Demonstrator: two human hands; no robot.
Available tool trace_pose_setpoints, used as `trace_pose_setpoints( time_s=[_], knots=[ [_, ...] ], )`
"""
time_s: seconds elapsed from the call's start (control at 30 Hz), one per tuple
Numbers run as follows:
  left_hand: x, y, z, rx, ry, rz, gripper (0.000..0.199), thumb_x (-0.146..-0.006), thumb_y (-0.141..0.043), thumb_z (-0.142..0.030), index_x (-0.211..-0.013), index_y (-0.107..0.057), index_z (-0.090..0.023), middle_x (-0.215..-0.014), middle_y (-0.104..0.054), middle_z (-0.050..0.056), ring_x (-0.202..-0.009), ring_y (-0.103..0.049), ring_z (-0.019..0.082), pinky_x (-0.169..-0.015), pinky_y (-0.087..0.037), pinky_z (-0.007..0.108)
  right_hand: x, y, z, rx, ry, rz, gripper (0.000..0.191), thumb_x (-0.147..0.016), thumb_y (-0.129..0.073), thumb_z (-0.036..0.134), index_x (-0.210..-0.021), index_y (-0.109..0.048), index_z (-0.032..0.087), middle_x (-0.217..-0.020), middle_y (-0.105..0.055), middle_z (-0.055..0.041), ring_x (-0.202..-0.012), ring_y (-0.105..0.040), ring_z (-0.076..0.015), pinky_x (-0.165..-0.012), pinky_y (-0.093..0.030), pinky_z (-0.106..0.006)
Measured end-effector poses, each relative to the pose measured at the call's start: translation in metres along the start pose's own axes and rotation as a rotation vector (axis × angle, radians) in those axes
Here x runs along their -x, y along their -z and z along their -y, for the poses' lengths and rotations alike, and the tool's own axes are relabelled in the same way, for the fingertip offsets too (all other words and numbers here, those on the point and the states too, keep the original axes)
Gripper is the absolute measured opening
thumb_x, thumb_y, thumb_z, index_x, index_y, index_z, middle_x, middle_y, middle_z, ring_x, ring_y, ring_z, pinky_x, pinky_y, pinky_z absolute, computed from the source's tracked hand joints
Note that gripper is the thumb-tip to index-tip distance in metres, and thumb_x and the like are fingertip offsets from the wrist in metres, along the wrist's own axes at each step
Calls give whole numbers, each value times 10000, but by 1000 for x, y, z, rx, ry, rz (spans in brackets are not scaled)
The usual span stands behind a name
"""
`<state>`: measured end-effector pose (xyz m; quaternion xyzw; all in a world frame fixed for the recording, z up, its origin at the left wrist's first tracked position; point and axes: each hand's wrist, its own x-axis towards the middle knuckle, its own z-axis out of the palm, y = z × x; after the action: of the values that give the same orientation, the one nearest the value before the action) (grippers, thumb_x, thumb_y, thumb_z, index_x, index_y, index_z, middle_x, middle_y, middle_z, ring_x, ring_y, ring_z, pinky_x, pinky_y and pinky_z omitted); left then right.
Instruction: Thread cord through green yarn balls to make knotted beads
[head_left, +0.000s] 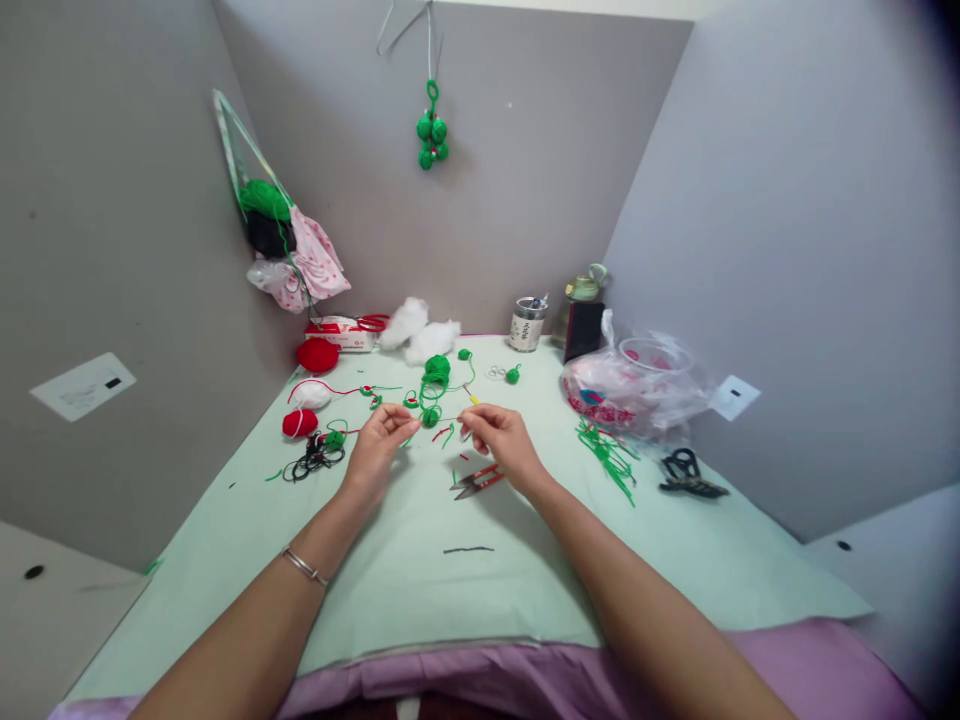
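My left hand [382, 440] is closed in a pinch at the side of a small green yarn ball [430, 416]. From that ball a thin strand of green yarn [448, 419] runs to the fingertips of my right hand [499, 440], which pinch it. A yellow-handled crochet hook [473, 398] shows just beyond the right fingers; whether they hold it I cannot tell. Under the right hand lie thread snips [477, 484] with orange handles, partly covered by it. Behind the small ball sits a larger green yarn ball [436, 371].
Red yarn [300, 423] and tangled black cord [315, 458] lie at left. White stuffing [405, 323] and a pen tin [528, 325] stand at the back. Cut green strands [607, 460], a plastic bag [630, 385] and a black hair clip [690, 478] are at right.
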<state>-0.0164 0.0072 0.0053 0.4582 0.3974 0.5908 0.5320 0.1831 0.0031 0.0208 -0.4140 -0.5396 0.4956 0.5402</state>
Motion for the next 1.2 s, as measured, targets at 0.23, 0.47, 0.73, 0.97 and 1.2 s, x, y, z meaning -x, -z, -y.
trace_pose_setpoints(
  time_s=[0.23,0.47,0.73,0.97,1.2],
  knots=[
    [2,0,1,-82,-39,27,246,-707,-789,-322,-872,-663,-189,-791,-619,-9,-783,-553,145,-781,-401,266,-15,45,11,-312,-20,-190,337,-694,-787,429,-885,-662,181,-561,-467,74,-431,-317,-40,-379,-226,-164],
    [2,1,-2,-144,-43,96,200,-715,-754,-299,-845,-649,-189,-788,-618,-5,-768,-550,155,-757,-399,282,-20,60,18,-422,-41,-261,246,-745,-770,317,-866,-595,195,-507,-373,106,-387,-268,-29,-348,-208,-120],
    [15,-14,8,-241,-2,322,170,-756,-673,-254,-918,-675,-203,-741,-591,-14,-751,-556,165,-756,-400,294,-43,84,14,-179,-139,-384,121,-900,-625,268,-856,-565,173,-566,-447,78,-398,-349,-30,-355,-271,-125],
    [21,-19,7,-197,13,301,211,-864,-558,-325,-1031,-622,-213,-690,-595,-6,-723,-563,176,-713,-409,296,-84,74,-8,328,-199,-354,306,-957,-598,339,-1188,-604,138,-1137,-639,-83,-932,-652,-184,-785,-575,-364],
    [21,-20,2,-91,49,209,251,-782,-693,-320,-993,-626,-201,-701,-585,-26,-688,-602,160,-695,-434,280,-116,79,-12,721,-190,-282,272,-950,-606,309,-1178,-625,160,-1232,-616,-96,-1069,-620,-219,-912,-539,-428]
  ],
)
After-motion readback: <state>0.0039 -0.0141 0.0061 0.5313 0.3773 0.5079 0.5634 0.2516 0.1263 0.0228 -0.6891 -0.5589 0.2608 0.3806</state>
